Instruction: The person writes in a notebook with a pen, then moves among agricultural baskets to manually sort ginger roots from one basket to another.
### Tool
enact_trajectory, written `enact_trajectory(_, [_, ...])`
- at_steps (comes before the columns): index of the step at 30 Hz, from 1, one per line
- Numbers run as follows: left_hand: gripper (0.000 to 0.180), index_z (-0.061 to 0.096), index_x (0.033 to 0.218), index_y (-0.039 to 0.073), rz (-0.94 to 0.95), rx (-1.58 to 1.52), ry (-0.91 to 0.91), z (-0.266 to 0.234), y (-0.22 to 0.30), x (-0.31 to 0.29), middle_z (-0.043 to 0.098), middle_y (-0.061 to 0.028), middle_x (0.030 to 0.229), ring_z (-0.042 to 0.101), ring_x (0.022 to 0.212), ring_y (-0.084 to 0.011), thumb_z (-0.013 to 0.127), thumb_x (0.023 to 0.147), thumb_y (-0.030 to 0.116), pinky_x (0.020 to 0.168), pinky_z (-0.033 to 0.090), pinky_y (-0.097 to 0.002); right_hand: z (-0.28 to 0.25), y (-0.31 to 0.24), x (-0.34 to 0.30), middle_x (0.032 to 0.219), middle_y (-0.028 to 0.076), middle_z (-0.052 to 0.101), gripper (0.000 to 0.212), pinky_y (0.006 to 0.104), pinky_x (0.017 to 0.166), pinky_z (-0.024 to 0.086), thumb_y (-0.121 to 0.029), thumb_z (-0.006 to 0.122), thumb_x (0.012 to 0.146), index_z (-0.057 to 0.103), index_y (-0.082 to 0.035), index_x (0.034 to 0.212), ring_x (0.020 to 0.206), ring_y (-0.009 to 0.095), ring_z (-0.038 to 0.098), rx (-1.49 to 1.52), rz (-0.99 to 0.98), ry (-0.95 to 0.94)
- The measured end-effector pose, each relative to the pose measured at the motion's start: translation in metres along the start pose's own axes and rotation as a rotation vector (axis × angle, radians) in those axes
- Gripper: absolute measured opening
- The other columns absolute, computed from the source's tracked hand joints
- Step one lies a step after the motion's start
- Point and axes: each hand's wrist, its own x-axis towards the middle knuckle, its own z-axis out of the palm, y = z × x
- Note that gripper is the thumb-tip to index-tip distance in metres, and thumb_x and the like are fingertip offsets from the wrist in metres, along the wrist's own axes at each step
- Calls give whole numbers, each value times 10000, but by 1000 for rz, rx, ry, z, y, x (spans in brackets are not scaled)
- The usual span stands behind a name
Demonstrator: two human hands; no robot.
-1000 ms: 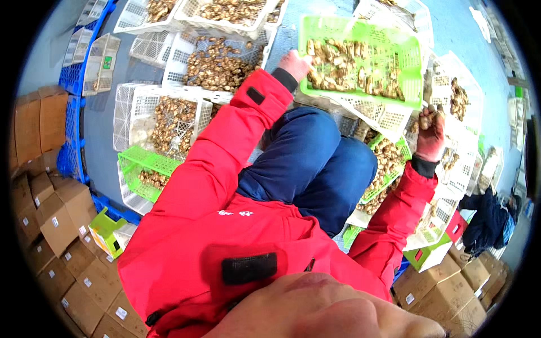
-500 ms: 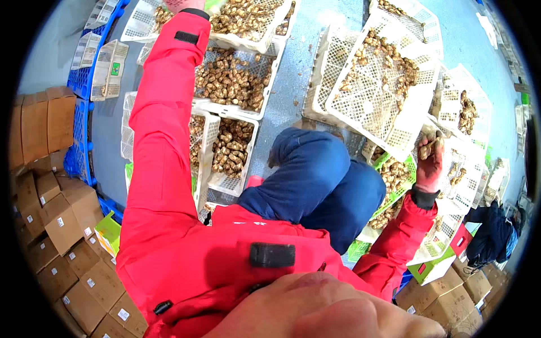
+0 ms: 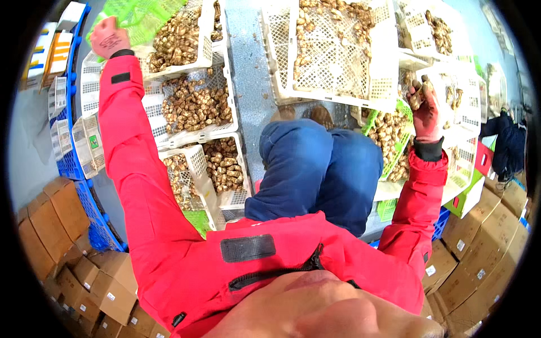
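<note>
The green basket [image 3: 147,19] lies at the left hand [image 3: 110,38], reaching up and to the right from the knuckles. That hand is curled over the basket's edge, back upward (its fingertips are hidden). The tubers [image 3: 416,99] sit at the upper end of the right hand [image 3: 427,119], well apart from the basket; fingers and thumb are bent around them, pinching a few together, palm turned up.

The basket is bright, thin lattice plastic, partly cut off by the upper rim of the view. The tubers are brown, knobbly and dull, how many being hard to tell. Beside the basket, a white crate [image 3: 206,52] holds a pile of similar tubers; right of the floor gap, a wide crate [image 3: 332,79] shows much bare mesh.
</note>
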Motion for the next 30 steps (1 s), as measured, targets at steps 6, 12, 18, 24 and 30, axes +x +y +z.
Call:
enact_trajectory(6, [162,645,719,107,-436,-52,306,-29,-8,31,611,-104,729,580,677,-273,612,562,125,613,457,-360,-33,1,-17,951,117,557,241,329,796,429,-135,511,864,496,-21,1075,868,225,523,80,-37,-22])
enact_trajectory(12, [299,631,954,107,-208,-90,-451,-30,-77,-74,612,-110,948,573,881,-242,591,678,216,790,437,-317,-85,-2,-68,963,161,573,316,332,761,439,-88,483,860,442,28,1151,854,254,560,58,-222,113])
enact_trajectory(18, [355,649,975,106,307,-661,-474,-135,141,-65,628,-127,957,568,922,-238,676,626,163,887,406,-295,-127,-70,-153,946,140,566,254,321,771,457,-168,486,872,500,29,1031,884,261,559,153,-468,200])
enact_trajectory(24, [312,569,961,-35,-77,-1819,-726,-295,344,-78,600,-99,857,585,722,-161,669,687,75,642,471,-255,-71,-113,-189,829,74,575,327,222,620,413,-115,534,823,487,24,1116,712,125,536,-279,-617,147])
enact_trajectory(30, [313,528,985,-16,35,-2011,-1333,-439,446,-141,599,-121,852,579,712,-170,606,683,-11,646,479,-291,-163,-80,-273,1043,177,559,448,326,858,406,-260,598,807,495,43,1120,993,275,527,-1415,-759,677])
